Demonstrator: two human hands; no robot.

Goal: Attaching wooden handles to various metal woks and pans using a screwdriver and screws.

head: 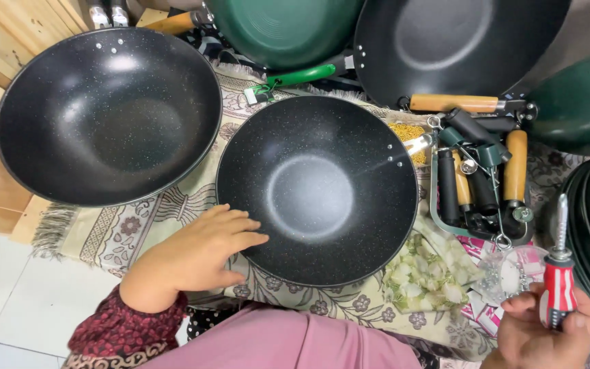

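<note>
The speckled black wok [317, 189] lies open side up on the patterned cloth [131, 229] on the floor, right in front of the person, and as far as can be seen it has no handle: two small rivets show inside its right wall, and nothing is fixed outside them. So the fitting looks not yet done on this one, nor on the second speckled wok [107, 115] to its left, which likewise shows bare rivets near its top rim. The left hand [196, 256] rests flat and open against the near-left rim, fingers spread, gripping nothing. The right hand [544, 335] is closed around a red-and-white screwdriver [559, 287], shaft pointing up (tip clear of everything). Handles, wooden and black, wait in a tray [481, 171] just beside the wok's right edge, with a small bag of screws [503, 273] nearer the right hand. Room is tight: woks crowd the top and right, while white floor tile [22, 301] lies open at lower left
</note>
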